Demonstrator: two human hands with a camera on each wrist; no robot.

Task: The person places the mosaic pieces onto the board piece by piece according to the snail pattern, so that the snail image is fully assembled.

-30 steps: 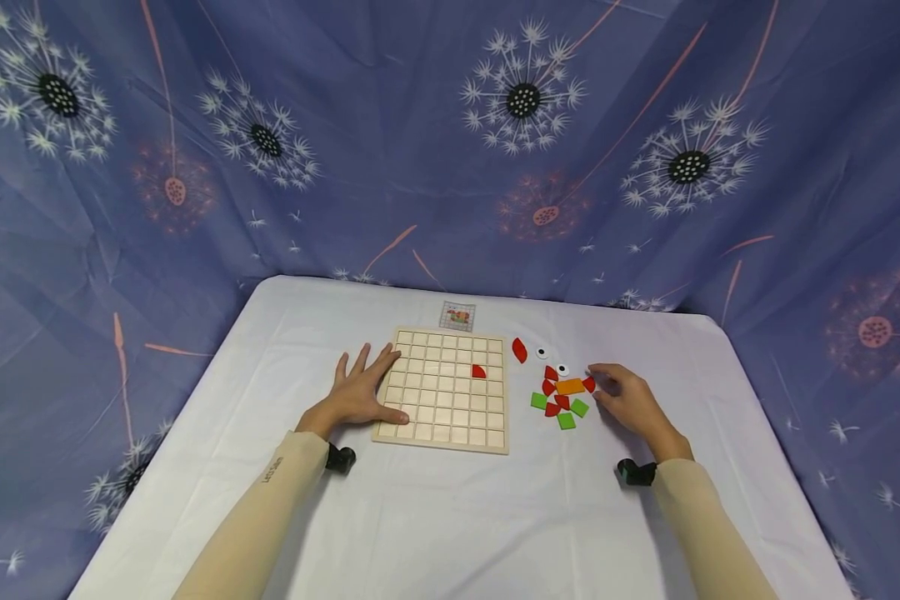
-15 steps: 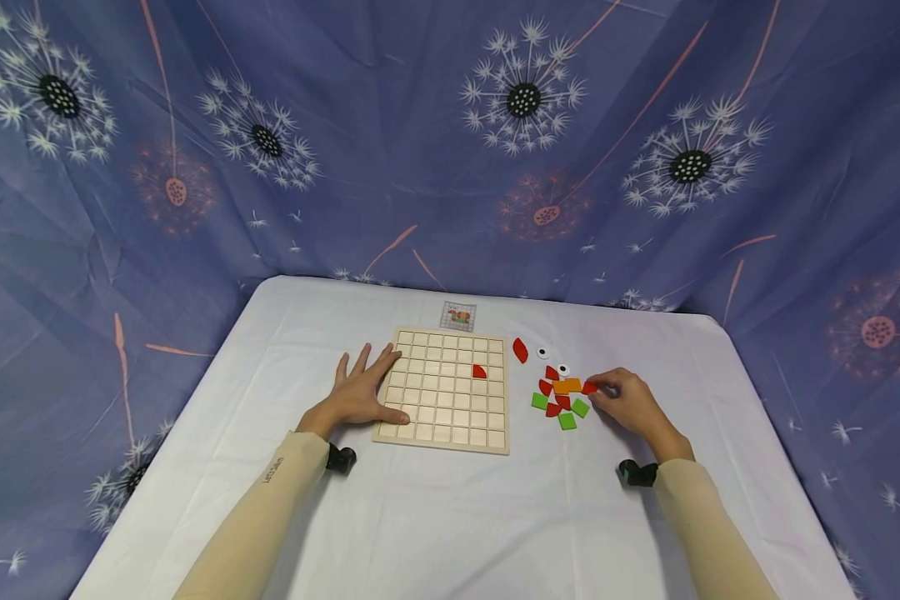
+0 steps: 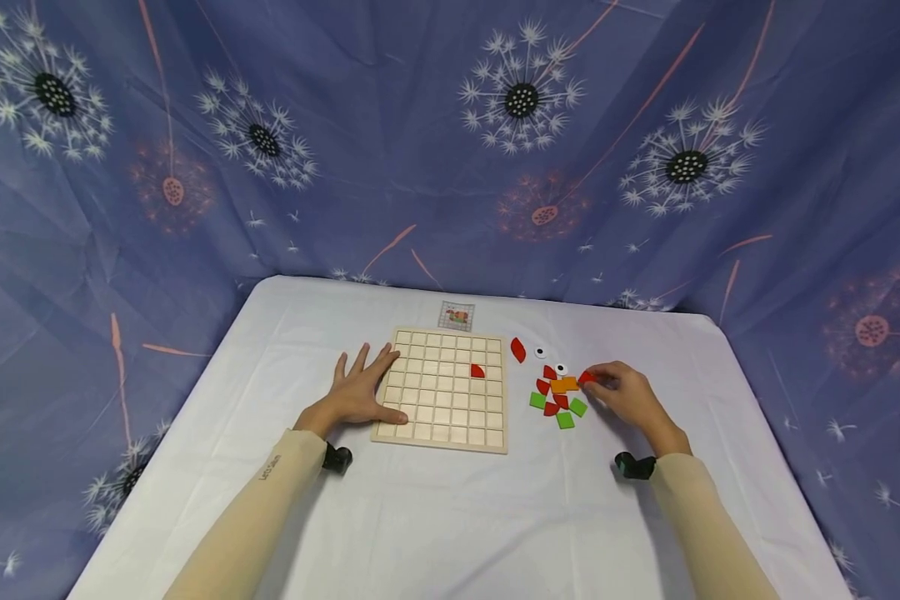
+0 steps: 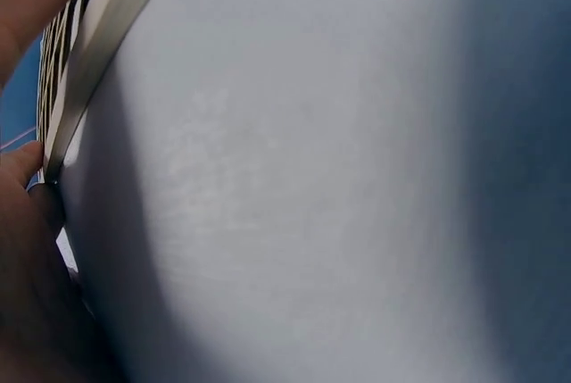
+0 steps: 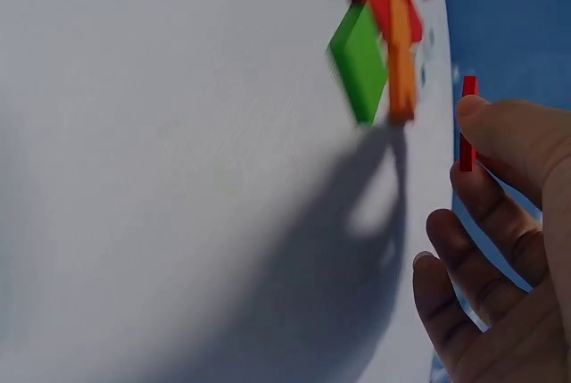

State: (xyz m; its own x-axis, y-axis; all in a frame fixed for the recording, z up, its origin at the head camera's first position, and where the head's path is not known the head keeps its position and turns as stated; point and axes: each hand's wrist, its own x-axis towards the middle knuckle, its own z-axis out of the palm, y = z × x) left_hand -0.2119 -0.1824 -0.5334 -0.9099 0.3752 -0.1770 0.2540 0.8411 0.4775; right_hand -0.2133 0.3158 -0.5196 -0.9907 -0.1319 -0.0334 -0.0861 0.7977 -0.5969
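Wooden board (image 3: 450, 394): our left hand (image 3: 354, 397), fingers spread, rests on its nine o'clock edge.
Red piece (image 3: 586, 377): pinched in our right hand (image 3: 632, 398), board's three o'clock.

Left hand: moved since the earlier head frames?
No. Against the grid board, the left hand keeps its place, spread over the board's left edge.

Smooth, matt wood is seen in the grid board (image 3: 446, 390) at lower centre; creased cloth is shown by the upper-frame curtain (image 3: 412, 158) and white tablecloth (image 3: 457, 525).
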